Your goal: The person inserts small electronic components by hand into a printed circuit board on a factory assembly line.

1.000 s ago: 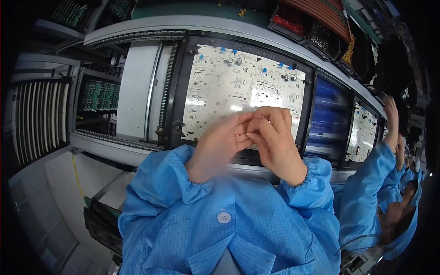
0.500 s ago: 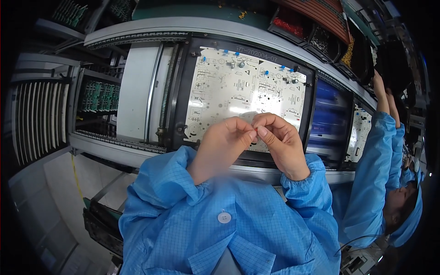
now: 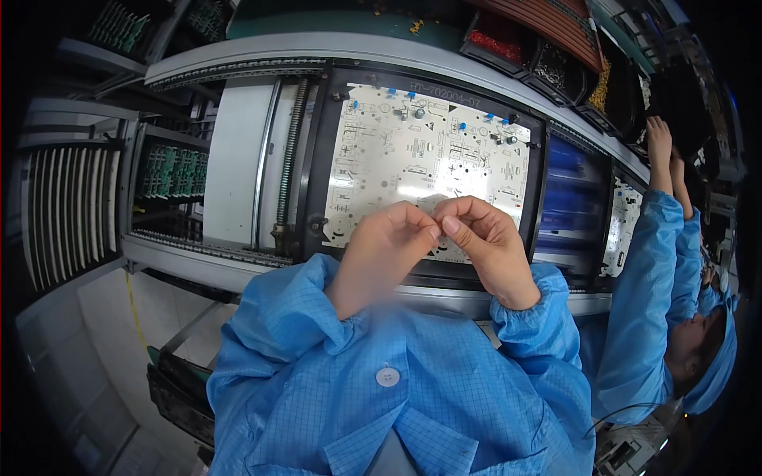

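Note:
My left hand [image 3: 390, 247] and my right hand [image 3: 494, 250] meet over the lower part of a white printed circuit board [image 3: 389, 147]. Thumb and forefinger of each are pinched together, the fingertips of both hands almost touching. Whatever small thing lies between the tips is too hidden to name. The board rests in a black frame [image 3: 317, 170], printed side up. Along its upper part stand several small blue components [image 3: 463, 126] and a few round dark capacitors [image 3: 420, 113]. My hands cover part of the board's lower edge.
Beyond the conveyor rail [image 3: 397, 57] are bins of red parts [image 3: 496, 44], black parts and yellow parts [image 3: 601, 86]. At right, a co-worker's arm [image 3: 647, 262] reaches toward the far bins, near another board [image 3: 621, 226]. Racks of green boards [image 3: 171, 170] stand at left.
The red speck seen between my fingertips is now hidden; both hands stay pinched in nearly the same place. The co-worker's reaching hand has shifted slightly.

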The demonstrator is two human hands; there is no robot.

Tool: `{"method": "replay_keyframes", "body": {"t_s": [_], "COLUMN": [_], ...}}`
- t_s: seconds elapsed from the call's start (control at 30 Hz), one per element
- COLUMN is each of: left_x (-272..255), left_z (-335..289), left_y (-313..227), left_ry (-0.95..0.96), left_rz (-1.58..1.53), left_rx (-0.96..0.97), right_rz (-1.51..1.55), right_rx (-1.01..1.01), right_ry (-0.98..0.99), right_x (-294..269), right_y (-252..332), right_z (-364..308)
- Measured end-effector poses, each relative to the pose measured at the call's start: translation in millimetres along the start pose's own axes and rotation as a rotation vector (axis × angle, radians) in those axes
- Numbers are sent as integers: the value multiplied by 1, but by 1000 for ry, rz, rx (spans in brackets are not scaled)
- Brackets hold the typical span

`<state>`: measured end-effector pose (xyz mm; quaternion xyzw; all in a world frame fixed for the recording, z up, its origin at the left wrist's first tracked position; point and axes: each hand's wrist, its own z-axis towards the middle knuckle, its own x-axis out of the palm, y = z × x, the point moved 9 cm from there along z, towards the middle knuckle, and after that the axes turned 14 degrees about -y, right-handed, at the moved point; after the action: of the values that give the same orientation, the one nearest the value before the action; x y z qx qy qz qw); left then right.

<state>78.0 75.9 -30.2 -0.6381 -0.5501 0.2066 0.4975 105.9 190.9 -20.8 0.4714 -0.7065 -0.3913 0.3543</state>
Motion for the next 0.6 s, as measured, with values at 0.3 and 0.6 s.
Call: {"method": "replay_keyframes", "body": {"t_s": [0.3,0.6], "left_x": [-14,-27], "left_z": [-5,-5], "left_y": [3,1], "left_ry": [-62,-75], "left_rz": [157,-54], "left_rx": [-51,-74], "right_rz": [-673,-844], "right_rx": [-671,-778], "right_ry": [-206,-196], "right_x": [-1,5], "right_y": [43,36], "right_z": [28,44]}}
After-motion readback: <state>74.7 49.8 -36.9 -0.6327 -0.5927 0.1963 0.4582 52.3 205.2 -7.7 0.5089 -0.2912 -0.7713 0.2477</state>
